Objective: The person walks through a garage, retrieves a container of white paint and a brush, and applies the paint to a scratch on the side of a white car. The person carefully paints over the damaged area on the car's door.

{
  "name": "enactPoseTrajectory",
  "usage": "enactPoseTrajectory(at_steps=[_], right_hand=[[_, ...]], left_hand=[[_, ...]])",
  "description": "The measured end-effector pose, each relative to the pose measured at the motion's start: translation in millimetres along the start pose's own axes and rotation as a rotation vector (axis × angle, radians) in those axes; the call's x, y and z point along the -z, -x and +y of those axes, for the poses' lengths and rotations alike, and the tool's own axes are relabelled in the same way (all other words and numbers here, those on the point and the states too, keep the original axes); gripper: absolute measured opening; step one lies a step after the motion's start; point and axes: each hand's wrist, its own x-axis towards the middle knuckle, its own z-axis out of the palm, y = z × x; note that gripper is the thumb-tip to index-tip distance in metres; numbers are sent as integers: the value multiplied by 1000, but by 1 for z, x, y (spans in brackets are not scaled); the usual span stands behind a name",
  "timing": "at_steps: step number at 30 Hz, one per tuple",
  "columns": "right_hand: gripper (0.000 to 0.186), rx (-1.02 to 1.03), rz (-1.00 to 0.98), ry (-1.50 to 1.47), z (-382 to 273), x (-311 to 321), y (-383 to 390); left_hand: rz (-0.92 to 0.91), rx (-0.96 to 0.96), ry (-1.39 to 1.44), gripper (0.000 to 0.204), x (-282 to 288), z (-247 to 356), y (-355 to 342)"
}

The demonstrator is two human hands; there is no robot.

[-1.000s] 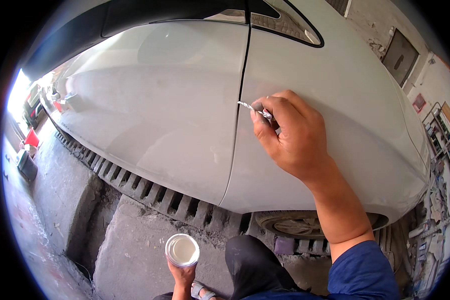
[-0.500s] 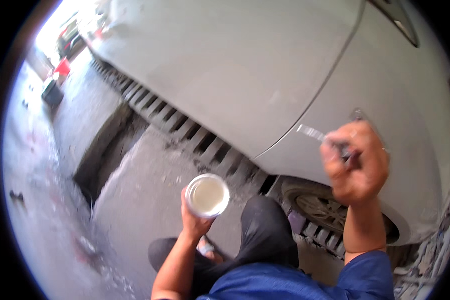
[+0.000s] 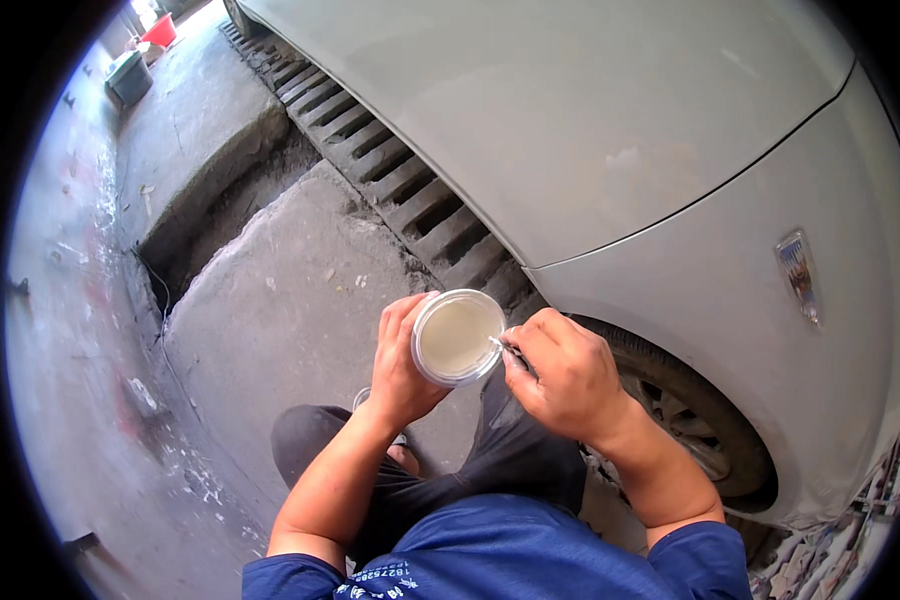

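My left hand [image 3: 402,365] grips a clear plastic cup [image 3: 438,365] of pale cream liquid at my lap. My right hand [image 3: 560,370] pinches a slender silvery stick [image 3: 498,344] at the cup's right rim; much of the stick is hidden by my fingers, and whether its tip is in the liquid I cannot tell. Just beyond my hands is the pale car's body [image 3: 670,140], with a seam across it and a small side lamp [image 3: 797,280] on the front panel. A dark tyre [image 3: 745,460] with a spoked wheel shows below right of my right hand.
A slotted grate [image 3: 410,200] runs beneath the car's edge. An open trench [image 3: 220,200] cuts the concrete ahead-left, beside a stained wall [image 3: 75,300]. A dark bin [image 3: 128,80] and red bucket [image 3: 158,30] stand at the far upper left. Clutter [image 3: 880,480] lies at lower right.
My right hand has come down from the car's seam to the cup, stick still pinched. My left hand and cup have risen. The view has tilted down and turned, so the wheel shows larger.
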Motion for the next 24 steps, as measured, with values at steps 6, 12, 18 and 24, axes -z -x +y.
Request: enactPoseTrajectory(at_steps=[6,12,18,24], right_hand=[[17,-42,-94,29,1,-1,-6],[14,-56,-163,52,6,-6,-9],[14,-100,-240,55,7,-8,-12],[15,-198,-177,-65,13,1,-13]], left_hand=[[-31,4,-23,78,-3,0,-1],[-55,18,-23,81,-2,1,-4],[-54,27,-20,81,-7,-1,-4],[-63,58,-13,79,-8,-4,-4]])
